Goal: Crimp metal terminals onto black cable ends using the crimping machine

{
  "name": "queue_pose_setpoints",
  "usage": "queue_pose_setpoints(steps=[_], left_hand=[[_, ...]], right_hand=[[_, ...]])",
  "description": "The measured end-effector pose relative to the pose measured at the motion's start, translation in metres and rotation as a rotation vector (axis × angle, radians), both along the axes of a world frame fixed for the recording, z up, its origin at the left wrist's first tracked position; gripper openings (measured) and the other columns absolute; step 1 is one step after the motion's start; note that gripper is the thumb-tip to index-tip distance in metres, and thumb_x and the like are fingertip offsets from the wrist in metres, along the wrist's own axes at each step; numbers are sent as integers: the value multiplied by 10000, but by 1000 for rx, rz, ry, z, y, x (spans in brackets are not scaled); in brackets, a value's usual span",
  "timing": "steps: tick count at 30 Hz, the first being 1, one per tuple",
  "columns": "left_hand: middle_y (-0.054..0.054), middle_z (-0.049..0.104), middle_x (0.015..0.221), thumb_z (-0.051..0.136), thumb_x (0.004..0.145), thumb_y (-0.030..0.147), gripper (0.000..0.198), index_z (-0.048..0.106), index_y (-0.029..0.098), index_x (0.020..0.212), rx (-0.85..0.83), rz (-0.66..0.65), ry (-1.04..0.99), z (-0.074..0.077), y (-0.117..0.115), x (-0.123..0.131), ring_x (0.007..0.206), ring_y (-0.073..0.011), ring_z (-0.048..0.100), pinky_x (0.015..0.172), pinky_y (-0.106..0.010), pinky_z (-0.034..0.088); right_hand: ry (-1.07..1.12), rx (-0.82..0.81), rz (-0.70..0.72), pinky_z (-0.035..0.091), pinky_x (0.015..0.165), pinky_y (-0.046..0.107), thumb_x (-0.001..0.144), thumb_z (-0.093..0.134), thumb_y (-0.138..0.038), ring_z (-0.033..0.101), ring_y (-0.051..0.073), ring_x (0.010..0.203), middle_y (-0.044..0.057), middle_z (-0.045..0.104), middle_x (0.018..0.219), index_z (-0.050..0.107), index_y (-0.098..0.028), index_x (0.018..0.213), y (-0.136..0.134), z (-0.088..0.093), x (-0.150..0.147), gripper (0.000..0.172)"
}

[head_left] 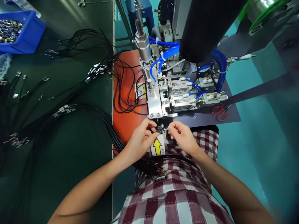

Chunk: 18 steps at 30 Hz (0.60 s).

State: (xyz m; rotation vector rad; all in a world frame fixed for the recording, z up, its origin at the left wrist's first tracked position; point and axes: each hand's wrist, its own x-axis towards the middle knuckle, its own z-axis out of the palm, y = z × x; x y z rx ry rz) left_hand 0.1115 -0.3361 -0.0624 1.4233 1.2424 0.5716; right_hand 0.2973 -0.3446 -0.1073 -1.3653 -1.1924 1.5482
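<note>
At the front of a metal machine [155, 104], my right hand [183, 137] pinches the thin coloured wires [166, 128] at the end of a cable. My left hand [142, 138] is closed around the black cable [161, 130] just left of those wires; its index finger reaches toward the machine's small front fixture. Below the fingers is a white plate with a yellow arrow [157, 147]. A bundle of black cables with bare wire ends [153, 168] lies across my lap.
Cables with metal connectors [64, 109] spread over the dark green table [77, 174] at left. A blue bin [30, 32] of metal parts stands at the far left. Black cables loop over the orange base plate [128, 124]. Red-handled scissors [220, 113] lie right of the machine. A black cylinder [205, 28] hangs above.
</note>
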Motion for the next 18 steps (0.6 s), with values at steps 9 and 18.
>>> queue_pose_setpoints(steps=[9,18], left_hand=[[-77,609,853,364,949,115,314,614,112,1138,855,-352,532,-27,7,-17,758,-160,594,631,-253,496],[-36,555,745,365,961,150,333,627,152,1166,949,-418,713,-24,9,-20,638,-154,527,568,-256,433]], right_hand=[[-64,-23,28,358,523,262,904,534,-405,464,115,528,-39,503,595,540,-180,764,13,-14,-1,265],[-100,-23,41,364,536,262,909,532,-378,467,112,537,-35,514,607,551,-175,772,15,-13,-4,246]])
